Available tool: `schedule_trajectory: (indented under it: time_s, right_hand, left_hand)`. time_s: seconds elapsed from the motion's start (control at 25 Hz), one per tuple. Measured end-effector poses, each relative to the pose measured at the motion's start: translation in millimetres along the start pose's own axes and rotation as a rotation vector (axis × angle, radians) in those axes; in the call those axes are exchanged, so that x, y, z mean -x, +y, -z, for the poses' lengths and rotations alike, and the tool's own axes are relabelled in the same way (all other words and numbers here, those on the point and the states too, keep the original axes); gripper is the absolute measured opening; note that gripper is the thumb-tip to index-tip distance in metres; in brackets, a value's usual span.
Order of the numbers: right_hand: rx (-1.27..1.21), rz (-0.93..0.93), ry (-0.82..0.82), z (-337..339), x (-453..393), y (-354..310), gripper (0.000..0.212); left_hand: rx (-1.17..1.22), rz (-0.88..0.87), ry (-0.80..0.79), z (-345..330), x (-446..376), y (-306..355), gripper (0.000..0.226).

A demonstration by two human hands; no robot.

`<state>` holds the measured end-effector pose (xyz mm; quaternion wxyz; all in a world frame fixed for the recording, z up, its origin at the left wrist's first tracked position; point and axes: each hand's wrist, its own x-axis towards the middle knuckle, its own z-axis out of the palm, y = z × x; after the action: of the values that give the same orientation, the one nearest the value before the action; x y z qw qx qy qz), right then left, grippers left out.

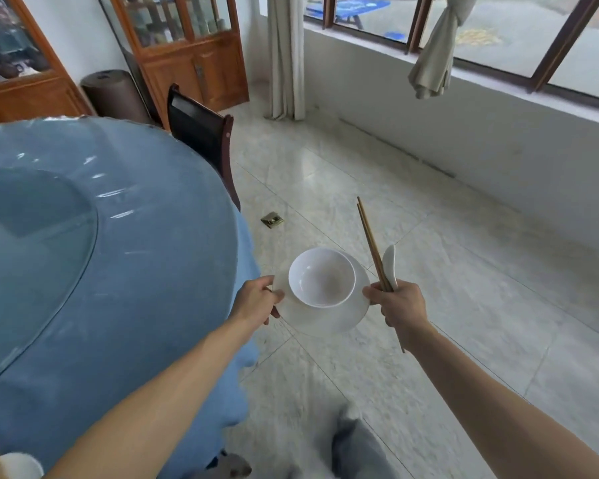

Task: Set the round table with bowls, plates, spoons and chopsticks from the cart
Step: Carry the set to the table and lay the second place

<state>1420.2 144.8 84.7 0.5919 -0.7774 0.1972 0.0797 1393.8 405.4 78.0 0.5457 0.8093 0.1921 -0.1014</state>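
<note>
My left hand (256, 299) grips the left rim of a white plate (325, 318) that I hold above the floor, just right of the round table (135, 271) with its blue cloth. On the plate sits a white bowl (321, 281), upright and empty. My right hand (400, 302) holds a pair of brown chopsticks (370, 243) and a white spoon (390, 266) together, pointing up and away, and its fingers touch the plate's right rim. Part of another white dish and a chopstick (0, 464) shows at the bottom left on the table.
A glass turntable (32, 254) covers the table's middle. A dark wooden chair (201, 133) stands at the table's far side. Wooden cabinets (187, 53) line the back wall. A brass floor socket (272, 219) lies on the tiled floor. Windows and curtains run along the right.
</note>
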Motion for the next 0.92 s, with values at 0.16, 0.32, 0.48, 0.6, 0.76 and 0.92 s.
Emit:
schedule_trajectory:
  time_s: [0.16, 0.32, 0.48, 0.6, 0.76, 0.92]
  right_hand:
    - [0.014, 0.014, -0.071, -23.8, -80.7, -28.0, 0.006]
    - [0.039, 0.038, -0.139, -47.1, -169.1, -69.6, 0.008]
    - [0.072, 0.054, -0.191, -63.4, -242.8, -106.7, 0.009]
    - [0.101, 0.066, -0.235, -78.4, -294.4, -138.3, 0.007]
    - [0.113, 0.077, -0.274, -107.5, -354.7, -168.8, 0.007]
    - [0.106, 0.064, -0.277, -144.1, -416.8, -198.9, 0.006]
  left_hand:
    - [0.013, 0.023, 0.05, 3.3, -70.9, 20.8, 0.027]
    - [0.041, 0.047, 0.133, 4.8, -144.8, 50.3, 0.027]
    - [0.079, 0.077, 0.198, 6.8, -207.9, 77.9, 0.029]
    - [0.104, 0.091, 0.242, 11.6, -255.3, 95.3, 0.029]
    - [0.125, 0.111, 0.257, 26.5, -312.8, 113.4, 0.029]
    - [0.164, 0.104, 0.264, 47.5, -380.1, 129.3, 0.031]
